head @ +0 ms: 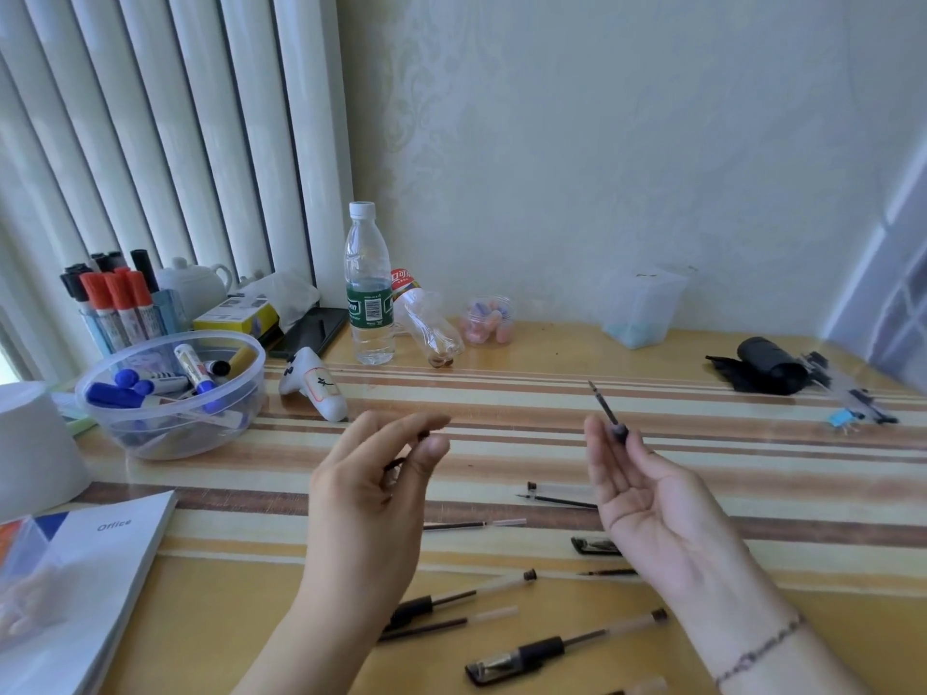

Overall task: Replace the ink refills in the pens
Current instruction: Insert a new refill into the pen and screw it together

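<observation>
Nearest the lens, below and between both wrists, assembled pens lie on the striped table, clear barrels with black grips, and loose refills lie further up beside them. Above these, both hands are raised off the tabletop.

Right hand: palm up, fingers loosely extended, with the thumb and fingertips pinching a dark pen tip section whose refill point sticks up and away from the hand. Left hand: fingers curled, pinching something small and dark between thumb and forefinger; it may be a cap or a screw-on nose cone, but the blur makes it hard to name.

My reading is that a pen is taken apart and the two pieces are about to be rejoined or separated further. To do this well, the right hand should hold the piece low, close to the grip, so the thin tip does not bend. The left-hand piece should come in along the same line as the point, not across it. Turn gently until threads catch; forcing it crooked could jam the refill. Keep both hands over the table, so anything dropped lands among the pens just under the wrists and does not roll toward the plastic bowl of markers to the left hand's outer side.
</observation>
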### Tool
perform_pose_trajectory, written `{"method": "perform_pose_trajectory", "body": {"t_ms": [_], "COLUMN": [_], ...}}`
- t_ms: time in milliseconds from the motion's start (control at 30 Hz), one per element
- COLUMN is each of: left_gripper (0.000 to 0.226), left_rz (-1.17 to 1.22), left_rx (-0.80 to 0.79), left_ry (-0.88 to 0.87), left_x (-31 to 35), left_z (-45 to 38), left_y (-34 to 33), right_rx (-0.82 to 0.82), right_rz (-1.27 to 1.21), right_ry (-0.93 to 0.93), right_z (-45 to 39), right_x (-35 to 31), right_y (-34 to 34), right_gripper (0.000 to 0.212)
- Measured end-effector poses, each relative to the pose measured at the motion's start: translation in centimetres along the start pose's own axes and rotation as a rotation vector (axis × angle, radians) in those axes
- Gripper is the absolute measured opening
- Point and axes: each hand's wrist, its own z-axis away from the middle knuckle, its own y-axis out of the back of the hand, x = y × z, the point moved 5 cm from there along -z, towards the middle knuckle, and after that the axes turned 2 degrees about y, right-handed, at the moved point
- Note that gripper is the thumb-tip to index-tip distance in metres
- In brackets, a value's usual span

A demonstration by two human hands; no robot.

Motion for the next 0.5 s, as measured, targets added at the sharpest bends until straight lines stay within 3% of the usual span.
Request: {"method": "perform_pose_trajectory", "body": {"t_ms": [100,167,267,367,500], "left_gripper": [0.013,0.023,0.028,0.025,0.025], "left_rz": [0.011,0.061,0.138,0.135,0.126], "left_rx": [-0.114,-0.198,-0.265,-0.302,-0.326], "left_ry": [0.078,0.18,0.307,0.326,0.317], "left_x": [0.0,-0.1,-0.2,-0.3,-0.3], "left_z": [0.5,1.0,1.4,1.5,1.6], "left_y": [-1.0,-1.8,-2.7,-3.0,-3.0], "right_rx": [0.03,0.013,-0.053,-0.133,-0.213], "right_rz": [-0.033,-0.014,0.13,0.303,0.385], "right_ry": [0.027,0.014,0.008,0.035,0.061], "right_z": [0.0,0.2,0.7,1.3,1.8], "right_x": [-0.6,-0.2,1.1,2.7,3.6], "right_y": [0.1,-0.1,-0.6,-1.2,-1.6], "right_gripper": [0.024,0.022,0.019,0.009,0.021]}}
